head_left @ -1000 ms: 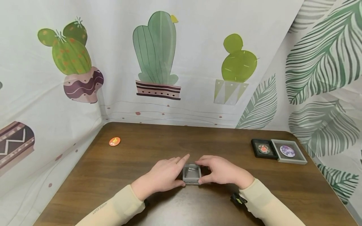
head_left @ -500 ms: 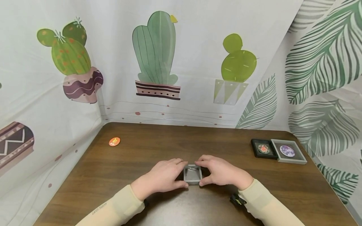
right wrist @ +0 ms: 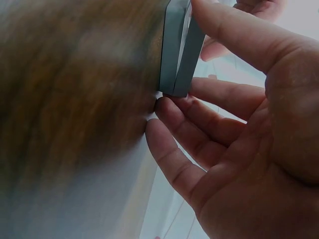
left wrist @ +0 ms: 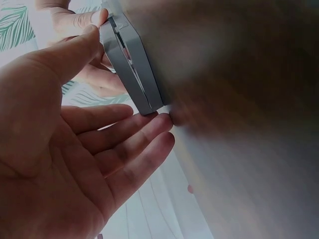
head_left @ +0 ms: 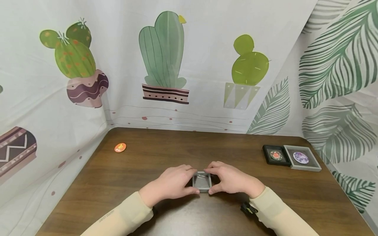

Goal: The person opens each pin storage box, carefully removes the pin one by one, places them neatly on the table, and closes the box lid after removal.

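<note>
A small square grey display frame [head_left: 202, 189] with a clear film window lies on the table between both hands. Seen edge-on in the left wrist view, the frame [left wrist: 130, 82] has a thin wedge-shaped gap between its two halves, narrowing toward the far side. My left hand [head_left: 172, 183] holds its left part, thumb at the near edge and fingertips at the far edge. On the opposite side my right hand [head_left: 228, 178] grips it likewise, thumb in front and fingers behind. In the right wrist view the fingertips [right wrist: 167, 107] sit right under the frame's far end.
An orange round badge [head_left: 120, 147] lies at the table's back left. At the back right, a black frame [head_left: 265, 156] with a red-patterned disc touches a larger grey frame [head_left: 312, 167] holding a purple disc. A printed cloth [head_left: 206, 65] hangs behind the brown table [head_left: 165, 147].
My left index finger has come down from pointing past the frame to its far edge, and the left thumb has slid right along the near edge. The display frame has shifted slightly right.
</note>
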The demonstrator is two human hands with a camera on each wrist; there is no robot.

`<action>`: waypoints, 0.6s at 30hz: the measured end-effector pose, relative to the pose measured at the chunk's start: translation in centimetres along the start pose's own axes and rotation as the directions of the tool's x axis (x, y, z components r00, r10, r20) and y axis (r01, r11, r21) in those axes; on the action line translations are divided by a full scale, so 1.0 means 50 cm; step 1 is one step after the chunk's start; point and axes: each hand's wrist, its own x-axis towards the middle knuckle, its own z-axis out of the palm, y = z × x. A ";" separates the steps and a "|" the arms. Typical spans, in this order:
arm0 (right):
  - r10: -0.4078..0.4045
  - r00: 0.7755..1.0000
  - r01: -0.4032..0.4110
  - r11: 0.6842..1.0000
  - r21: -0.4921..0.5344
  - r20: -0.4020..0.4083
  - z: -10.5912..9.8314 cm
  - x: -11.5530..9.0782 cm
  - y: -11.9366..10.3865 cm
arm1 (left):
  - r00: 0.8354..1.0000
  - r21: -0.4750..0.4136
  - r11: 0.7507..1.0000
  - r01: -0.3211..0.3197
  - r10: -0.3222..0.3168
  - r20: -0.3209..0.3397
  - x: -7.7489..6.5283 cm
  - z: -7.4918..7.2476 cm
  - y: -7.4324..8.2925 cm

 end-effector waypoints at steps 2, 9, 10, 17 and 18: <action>0.001 1.000 -0.001 1.000 0.004 0.001 0.000 0.000 0.000 | 1.000 0.004 1.000 0.002 -0.002 0.004 0.003 0.001 0.001; 0.006 1.000 -0.006 1.000 0.015 0.005 0.001 0.001 0.002 | 1.000 -0.001 1.000 0.013 -0.013 0.021 0.010 0.002 0.000; 0.006 1.000 -0.006 1.000 0.015 0.005 0.002 0.001 0.002 | 1.000 -0.004 1.000 0.013 -0.013 0.020 0.011 0.003 0.000; 0.002 1.000 -0.002 1.000 0.005 0.004 0.002 0.002 0.004 | 1.000 -0.011 1.000 0.003 -0.003 0.002 0.012 0.004 -0.003; 0.000 1.000 0.000 1.000 0.006 0.004 0.002 0.003 0.004 | 1.000 -0.011 1.000 0.002 -0.002 0.001 0.012 0.004 -0.003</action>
